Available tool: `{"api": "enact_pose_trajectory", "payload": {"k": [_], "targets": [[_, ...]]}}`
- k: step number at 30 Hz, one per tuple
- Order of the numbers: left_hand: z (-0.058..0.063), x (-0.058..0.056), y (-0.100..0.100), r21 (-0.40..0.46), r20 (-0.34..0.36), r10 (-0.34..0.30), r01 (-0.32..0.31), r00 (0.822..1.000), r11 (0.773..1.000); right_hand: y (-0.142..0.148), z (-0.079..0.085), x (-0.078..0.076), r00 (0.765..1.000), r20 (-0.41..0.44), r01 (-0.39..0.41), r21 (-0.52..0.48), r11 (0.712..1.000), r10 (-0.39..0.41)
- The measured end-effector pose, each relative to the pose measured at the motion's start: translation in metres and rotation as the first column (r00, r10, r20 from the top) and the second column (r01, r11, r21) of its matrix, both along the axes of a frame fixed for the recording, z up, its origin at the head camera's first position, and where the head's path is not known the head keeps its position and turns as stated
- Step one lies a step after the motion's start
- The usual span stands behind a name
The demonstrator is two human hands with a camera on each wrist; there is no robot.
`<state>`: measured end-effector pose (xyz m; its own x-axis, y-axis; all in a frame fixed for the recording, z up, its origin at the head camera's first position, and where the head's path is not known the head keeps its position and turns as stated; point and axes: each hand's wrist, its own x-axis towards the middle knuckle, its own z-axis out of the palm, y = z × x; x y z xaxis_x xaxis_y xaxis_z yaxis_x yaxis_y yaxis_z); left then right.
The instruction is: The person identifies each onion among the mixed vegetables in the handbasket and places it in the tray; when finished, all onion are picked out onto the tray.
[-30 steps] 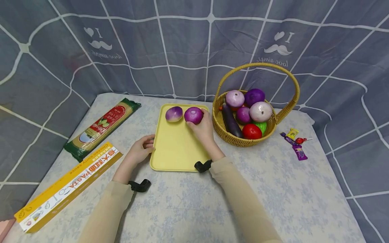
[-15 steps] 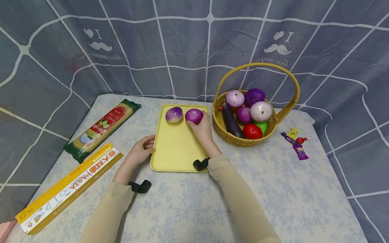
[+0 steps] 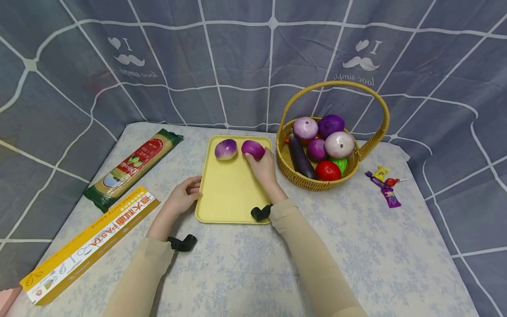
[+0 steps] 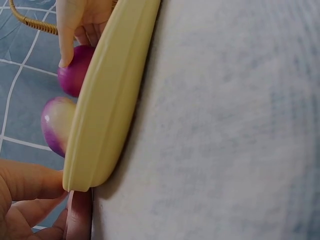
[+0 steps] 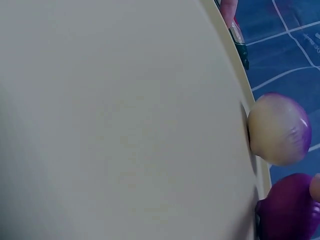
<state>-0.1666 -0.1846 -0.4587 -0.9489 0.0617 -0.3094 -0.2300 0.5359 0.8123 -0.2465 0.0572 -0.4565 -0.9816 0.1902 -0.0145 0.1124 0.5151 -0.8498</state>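
Note:
In the head view my right hand (image 3: 263,167) grips a purple onion (image 3: 252,149) at the far right of the yellow tray (image 3: 227,193). The thumb lies on its near side and the fingers on its right. A purple-and-white turnip (image 3: 226,149) rests on the tray just left of the onion. At the tray's left edge, my left hand (image 3: 183,196) holds the rim. The left wrist view shows the thumb against the top of the tray wall (image 4: 107,100) and a finger (image 4: 79,212) low at its outer side. In the right wrist view the onion (image 5: 289,207) sits close to the turnip (image 5: 279,129).
A wicker basket (image 3: 295,179) with a tall handle stands right of the tray, holding an eggplant (image 3: 302,159), a tomato (image 3: 328,171) and several onions. Candies (image 3: 390,197) lie further right. A spaghetti pack (image 3: 134,169) and a long pasta box (image 3: 93,246) lie on the left.
The onion has tilted in my right hand, its ringed top turning away, and the right hand has shifted slightly. The left hand stays on the tray's edge.

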Motion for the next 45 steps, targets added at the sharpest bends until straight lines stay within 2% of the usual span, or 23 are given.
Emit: {"api": "enact_pose_trajectory", "payload": {"k": [8,12,15,19,22,25,29,32,39,45], "targets": [[-0.002,0.0,0.001,-0.012,0.0,0.007,-0.007,1.0,1.0,0.001,-0.001,0.001,0.999,0.024,-0.029,0.003,1.0,0.029],[-0.004,0.0,0.0,-0.012,0.006,0.005,-0.005,1.0,1.0,0.001,0.003,0.007,0.999,0.024,-0.038,0.008,0.999,0.038],[-0.004,0.001,-0.001,-0.012,0.005,0.005,-0.005,1.0,1.0,0.002,0.013,0.016,0.998,-0.003,-0.059,0.029,0.998,0.059],[-0.001,0.001,-0.003,-0.007,0.006,0.006,-0.006,1.0,1.0,0.01,0.037,0.031,0.992,-0.077,-0.1,0.035,0.994,0.102],[-0.001,0.0,-0.003,0.003,0.008,0.005,-0.005,1.0,1.0,0.024,0.053,0.041,0.984,-0.133,-0.116,0.011,0.993,0.116],[-0.001,0.0,-0.003,0.005,0.01,-0.003,0.003,1.0,1.0,0.043,0.061,0.049,0.976,-0.189,-0.112,-0.03,0.993,0.105],[-0.002,0.0,-0.002,0.0,0.014,-0.005,0.005,1.0,1.0,0.074,0.066,0.056,0.962,-0.268,-0.083,-0.092,0.992,0.055],[-0.001,0.0,-0.001,-0.004,0.019,0.001,-0.001,1.0,1.0,0.097,0.066,0.059,0.954,-0.301,-0.042,-0.102,0.994,0.009],[-0.001,0.0,-0.003,-0.014,0.003,-0.018,0.018,1.0,1.0,0.144,0.059,0.063,0.947,-0.305,0.088,-0.043,0.995,-0.097],[-0.003,0.0,-0.003,-0.016,-0.014,-0.029,0.029,0.999,0.999,0.173,0.058,0.064,0.93,-0.323,0.186,0.001,0.983,-0.175]]}}
